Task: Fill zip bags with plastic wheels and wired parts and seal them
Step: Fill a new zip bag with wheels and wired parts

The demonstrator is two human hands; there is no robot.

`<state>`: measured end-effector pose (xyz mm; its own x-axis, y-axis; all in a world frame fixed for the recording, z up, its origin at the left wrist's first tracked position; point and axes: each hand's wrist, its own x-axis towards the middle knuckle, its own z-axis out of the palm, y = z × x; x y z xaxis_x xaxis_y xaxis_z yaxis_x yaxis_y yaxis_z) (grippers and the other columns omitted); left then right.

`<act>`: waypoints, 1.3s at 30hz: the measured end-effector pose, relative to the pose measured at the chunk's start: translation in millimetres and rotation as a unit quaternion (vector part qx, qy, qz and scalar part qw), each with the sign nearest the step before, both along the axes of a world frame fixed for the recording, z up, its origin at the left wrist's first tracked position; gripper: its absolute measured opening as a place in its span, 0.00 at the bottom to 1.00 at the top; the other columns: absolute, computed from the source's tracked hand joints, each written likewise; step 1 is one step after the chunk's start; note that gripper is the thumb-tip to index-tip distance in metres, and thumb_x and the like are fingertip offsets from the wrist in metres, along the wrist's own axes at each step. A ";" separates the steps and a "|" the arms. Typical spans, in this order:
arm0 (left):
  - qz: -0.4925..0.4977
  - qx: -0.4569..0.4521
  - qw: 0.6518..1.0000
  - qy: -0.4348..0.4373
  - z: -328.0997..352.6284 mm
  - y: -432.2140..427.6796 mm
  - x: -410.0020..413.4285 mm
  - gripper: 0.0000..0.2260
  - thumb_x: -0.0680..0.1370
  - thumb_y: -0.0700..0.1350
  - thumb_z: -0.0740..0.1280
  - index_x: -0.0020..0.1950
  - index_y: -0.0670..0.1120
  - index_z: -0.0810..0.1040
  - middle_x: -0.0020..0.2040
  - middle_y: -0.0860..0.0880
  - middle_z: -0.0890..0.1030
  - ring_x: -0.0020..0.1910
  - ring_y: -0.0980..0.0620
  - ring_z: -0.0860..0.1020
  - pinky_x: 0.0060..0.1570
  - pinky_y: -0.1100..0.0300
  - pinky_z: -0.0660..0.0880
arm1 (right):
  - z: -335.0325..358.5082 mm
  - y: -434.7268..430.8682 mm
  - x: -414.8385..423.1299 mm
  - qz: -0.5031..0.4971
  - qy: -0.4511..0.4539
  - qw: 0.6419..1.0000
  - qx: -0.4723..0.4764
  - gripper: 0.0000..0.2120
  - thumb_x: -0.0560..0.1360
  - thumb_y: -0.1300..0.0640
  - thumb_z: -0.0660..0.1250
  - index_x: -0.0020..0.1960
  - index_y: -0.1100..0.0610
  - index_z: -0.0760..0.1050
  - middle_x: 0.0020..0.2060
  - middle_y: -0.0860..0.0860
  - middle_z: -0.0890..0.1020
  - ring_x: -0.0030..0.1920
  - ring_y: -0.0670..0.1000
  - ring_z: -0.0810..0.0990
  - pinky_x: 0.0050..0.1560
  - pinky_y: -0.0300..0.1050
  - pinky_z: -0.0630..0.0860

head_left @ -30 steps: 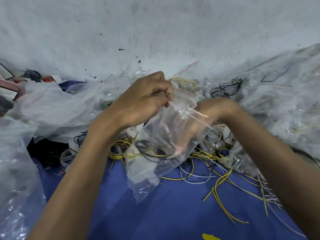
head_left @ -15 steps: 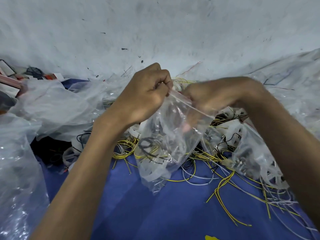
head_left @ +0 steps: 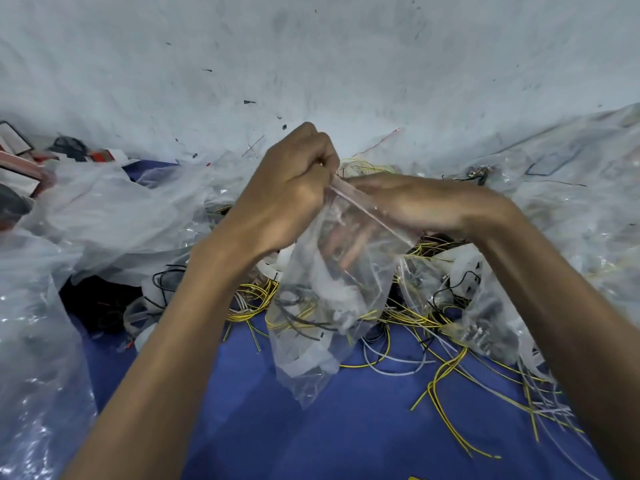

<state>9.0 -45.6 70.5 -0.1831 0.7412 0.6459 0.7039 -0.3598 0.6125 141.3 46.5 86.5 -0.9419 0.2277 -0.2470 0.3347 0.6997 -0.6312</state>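
L hand (head_left: 291,199): tight fist, pinching top-left corner of zip bag (head_left: 325,306).
R hand (head_left: 415,206): gripping bag mouth along zip strip (head_left: 367,216); fingers (head_left: 343,245) show thru plastic. Inside vs behind bag: can't tell.
Bag pos: held up between both hands, hanging above blue surface (head_left: 346,438).
Contents: black + yellow wires, white plastic bits.
Progress: this bag looks loaded; seal prob. the current step, strip not visibly closed.
Left: loose yellow wires (head_left: 450,393), white plastic parts (head_left: 464,265) (likely wheels) in pile, so more bags to go.

right hand (head_left: 415,206) fingers — blurred behind zip bag (head_left: 313,379) | bag contents (head_left: 304,311) — indistinct
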 end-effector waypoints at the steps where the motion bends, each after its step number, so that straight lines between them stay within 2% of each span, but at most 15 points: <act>1: 0.007 -0.008 1.000 0.003 -0.7 0.1 -1.0 0.06 0.67 0.39 0.53 0.32 0.48 0.66 0.36 0.53 0.66 0.33 0.61 0.65 0.36 0.67 0.61 | -1.0 4.1 1.8 0.014 0.007 1.000 -0.006 0.49 0.68 0.26 0.33 0.66 0.57 0.73 0.54 0.60 0.81 0.59 0.52 0.78 0.68 0.55 0.65; 4: 0.024 -0.045 0.998 0.021 -2.6 0.5 -4.5 0.06 0.67 0.41 0.52 0.32 0.48 0.66 0.36 0.53 0.66 0.33 0.62 0.66 0.36 0.69 0.62 | -0.5 -5.0 10.9 0.006 0.026 0.988 -0.151 0.31 0.73 0.31 0.39 0.56 0.40 0.77 0.43 0.53 0.85 0.52 0.48 0.82 0.57 0.39 0.74; 6: 0.027 -0.059 0.997 0.029 -2.8 0.7 -9.1 0.08 0.69 0.40 0.53 0.32 0.48 0.68 0.36 0.52 0.67 0.33 0.64 0.67 0.35 0.72 0.62 | -1.5 -6.5 19.1 0.062 0.023 0.997 -0.049 0.19 0.76 0.37 0.46 0.53 0.37 0.74 0.36 0.36 0.83 0.43 0.37 0.82 0.45 0.42 0.77; 8: 0.033 -0.063 0.997 0.026 -3.1 0.9 -15.1 0.12 0.74 0.35 0.57 0.33 0.44 0.73 0.37 0.51 0.68 0.33 0.65 0.70 0.35 0.72 0.64 | -6.2 -1.0 23.6 0.060 0.060 0.988 0.129 0.14 0.74 0.40 0.60 0.49 0.46 0.80 0.36 0.41 0.83 0.37 0.41 0.81 0.41 0.52 0.75; 11: 0.045 -0.071 0.996 0.020 -3.6 -0.1 -20.6 0.07 0.72 0.38 0.63 0.36 0.39 0.78 0.40 0.47 0.70 0.36 0.59 0.72 0.39 0.63 0.69 | -13.4 11.1 25.0 -0.040 0.216 0.963 0.155 0.05 0.69 0.50 0.70 0.44 0.48 0.81 0.40 0.42 0.81 0.42 0.37 0.79 0.42 0.27 0.71; 13: 0.058 -0.083 0.994 0.041 -4.3 -0.2 -24.1 0.12 0.67 0.47 0.63 0.39 0.40 0.80 0.44 0.47 0.72 0.39 0.56 0.71 0.39 0.66 0.66 | -22.1 17.4 25.2 -0.068 0.269 0.948 0.155 0.06 0.71 0.53 0.70 0.47 0.50 0.81 0.42 0.40 0.78 0.45 0.36 0.76 0.48 0.29 0.68; 15: 0.082 -0.098 0.989 0.070 -6.2 0.5 -30.3 0.13 0.68 0.50 0.64 0.41 0.41 0.80 0.47 0.50 0.72 0.43 0.57 0.71 0.39 0.72 0.63 | -29.1 22.8 26.4 -0.096 0.263 0.948 0.154 0.07 0.72 0.50 0.68 0.49 0.50 0.80 0.44 0.41 0.79 0.49 0.41 0.77 0.54 0.41 0.69; 19: 0.120 -0.146 0.976 0.104 -12.1 -0.5 -47.3 0.10 0.77 0.48 0.65 0.35 0.50 0.78 0.55 0.53 0.73 0.57 0.55 0.68 0.53 0.62 0.63 | -27.8 29.4 32.1 -0.153 0.302 0.933 0.122 0.15 0.69 0.45 0.67 0.46 0.57 0.77 0.47 0.45 0.77 0.52 0.44 0.76 0.55 0.44 0.69; 22: 0.073 -0.255 0.961 0.073 -13.2 -9.0 -58.3 0.15 0.76 0.56 0.62 0.35 0.51 0.81 0.44 0.57 0.82 0.45 0.60 0.77 0.50 0.60 0.70 | -26.6 39.3 41.7 -0.166 0.224 0.943 0.180 0.09 0.73 0.48 0.66 0.41 0.54 0.78 0.41 0.49 0.79 0.42 0.45 0.78 0.45 0.41 0.72; 25: 0.059 -0.305 0.945 0.102 -17.7 -7.5 -62.6 0.15 0.77 0.53 0.63 0.34 0.50 0.82 0.34 0.54 0.82 0.35 0.57 0.78 0.43 0.61 0.71 | -31.2 42.1 42.6 -0.174 0.153 0.970 0.079 0.07 0.75 0.57 0.67 0.38 0.55 0.77 0.32 0.51 0.82 0.29 0.44 0.80 0.31 0.33 0.74; 27: 0.121 -0.241 0.955 0.119 -19.3 5.2 -60.4 0.14 0.79 0.46 0.64 0.34 0.49 0.80 0.35 0.50 0.82 0.35 0.51 0.76 0.38 0.63 0.70 | -27.2 47.5 34.3 -0.238 0.210 0.942 0.109 0.04 0.74 0.61 0.69 0.42 0.61 0.79 0.31 0.53 0.83 0.30 0.47 0.82 0.33 0.36 0.78; 29: 0.217 -0.080 0.970 0.079 -12.2 21.5 -57.6 0.09 0.79 0.43 0.64 0.41 0.45 0.82 0.42 0.49 0.82 0.39 0.52 0.77 0.39 0.65 0.71 | -12.7 52.9 20.4 -0.286 0.329 0.876 0.206 0.03 0.73 0.63 0.69 0.43 0.62 0.80 0.34 0.56 0.84 0.33 0.48 0.83 0.39 0.39 0.80; 33: 0.294 0.220 0.926 0.085 12.9 25.4 -66.0 0.10 0.76 0.45 0.64 0.47 0.43 0.83 0.40 0.53 0.80 0.40 0.57 0.76 0.44 0.65 0.69 | 20.4 46.4 4.9 -0.216 0.561 0.755 0.261 0.05 0.73 0.66 0.64 0.43 0.66 0.79 0.36 0.56 0.82 0.36 0.45 0.82 0.42 0.38 0.79; 36: 0.212 0.220 0.948 0.090 -6.3 6.7 -64.3 0.05 0.75 0.43 0.67 0.44 0.43 0.81 0.39 0.59 0.73 0.38 0.63 0.73 0.38 0.70 0.69 | 2.0 40.7 22.5 -0.154 0.560 0.711 0.396 0.05 0.73 0.63 0.69 0.41 0.65 0.80 0.38 0.55 0.82 0.37 0.46 0.79 0.41 0.34 0.76; 39: 0.127 0.120 0.968 0.181 -62.6 -20.0 -53.9 0.03 0.73 0.34 0.69 0.45 0.40 0.79 0.40 0.52 0.74 0.37 0.54 0.73 0.40 0.64 0.71 | -61.2 34.2 55.0 -0.061 0.425 0.767 0.477 0.05 0.71 0.65 0.70 0.40 0.67 0.80 0.40 0.59 0.83 0.40 0.56 0.82 0.42 0.46 0.78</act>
<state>-44.9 -65.5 7.9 -0.0695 0.5219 0.8502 0.9413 -0.2479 0.2290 196.2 80.8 25.4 -0.6282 0.0219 0.7778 0.1850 0.9752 0.1219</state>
